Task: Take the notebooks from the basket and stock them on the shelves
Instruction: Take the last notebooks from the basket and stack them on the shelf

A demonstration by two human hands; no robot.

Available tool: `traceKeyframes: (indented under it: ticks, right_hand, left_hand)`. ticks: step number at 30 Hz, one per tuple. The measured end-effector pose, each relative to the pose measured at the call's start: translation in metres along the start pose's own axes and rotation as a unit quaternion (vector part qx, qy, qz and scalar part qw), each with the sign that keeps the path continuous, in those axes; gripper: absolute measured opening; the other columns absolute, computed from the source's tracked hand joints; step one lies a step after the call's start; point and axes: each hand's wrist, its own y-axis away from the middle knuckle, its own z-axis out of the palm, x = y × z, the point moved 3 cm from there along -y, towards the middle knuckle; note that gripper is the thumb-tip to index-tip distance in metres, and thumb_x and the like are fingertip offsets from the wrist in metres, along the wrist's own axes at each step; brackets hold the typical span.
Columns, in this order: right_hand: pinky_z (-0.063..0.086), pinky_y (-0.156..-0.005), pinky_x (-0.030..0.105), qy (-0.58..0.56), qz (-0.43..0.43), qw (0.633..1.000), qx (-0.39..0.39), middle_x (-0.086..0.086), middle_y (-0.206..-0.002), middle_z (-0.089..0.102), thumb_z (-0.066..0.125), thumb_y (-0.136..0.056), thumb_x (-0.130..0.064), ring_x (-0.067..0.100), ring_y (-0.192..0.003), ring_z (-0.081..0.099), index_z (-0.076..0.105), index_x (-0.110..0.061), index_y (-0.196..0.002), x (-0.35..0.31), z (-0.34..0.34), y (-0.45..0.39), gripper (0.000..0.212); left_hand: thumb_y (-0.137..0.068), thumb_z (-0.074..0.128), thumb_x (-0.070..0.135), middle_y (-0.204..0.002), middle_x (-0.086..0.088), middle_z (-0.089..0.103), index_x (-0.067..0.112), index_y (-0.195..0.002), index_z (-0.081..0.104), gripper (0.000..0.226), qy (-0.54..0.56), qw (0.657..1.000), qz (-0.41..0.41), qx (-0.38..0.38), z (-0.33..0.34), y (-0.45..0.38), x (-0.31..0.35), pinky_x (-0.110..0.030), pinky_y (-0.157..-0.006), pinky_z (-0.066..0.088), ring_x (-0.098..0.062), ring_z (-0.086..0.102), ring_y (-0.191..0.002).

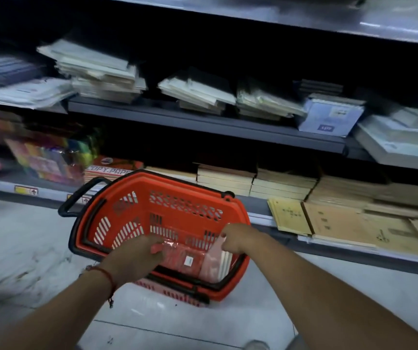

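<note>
Two hands reach into the orange basket (157,223) at lower centre: left hand (137,258) grips red wrapped notebooks (185,261), right hand (235,237) pinches their upper edge. Pale floor (26,243) lies open around the basket, with stocked shelves (202,122) just behind.

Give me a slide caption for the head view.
Both hands grip wrapped notebooks inside the orange basket.

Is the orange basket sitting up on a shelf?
No, the basket sits on the floor in front of the shelves, with both hands reaching into it.
</note>
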Motion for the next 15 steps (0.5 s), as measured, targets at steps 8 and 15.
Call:
traceKeyframes:
  ticks: [8, 15]
  right_hand:
    - [0.048, -0.091, 0.032, 0.003, 0.056, 0.998, -0.015, 0.009, -0.136, 0.056, 0.051, -0.097, -0.023, 0.026, -0.118, 0.057, 0.055, -0.011, -0.136, 0.012, 0.015, -0.029, 0.042]
    - [0.038, -0.108, 0.043, 0.062, 0.060, 0.996, 0.023, 0.011, -0.145, 0.047, 0.055, -0.095, -0.031, 0.030, -0.128, 0.049, 0.046, -0.018, -0.143, 0.006, 0.030, -0.054, 0.051]
  left_hand:
    - [-0.096, 0.050, 0.031, -0.118, 0.002, 0.068, 0.025, -0.124, 0.063, 0.032, -0.053, 0.999, 0.012, 0.002, 0.013, -0.025, -0.008, -0.030, -0.092, 0.052, -0.014, 0.062, -0.101]
    - [-0.085, 0.041, 0.045, -0.113, 0.001, 0.069, 0.028, -0.117, 0.064, 0.043, -0.097, 0.995, 0.035, 0.016, 0.021, -0.056, 0.009, -0.038, -0.089, 0.054, -0.022, 0.064, -0.104]
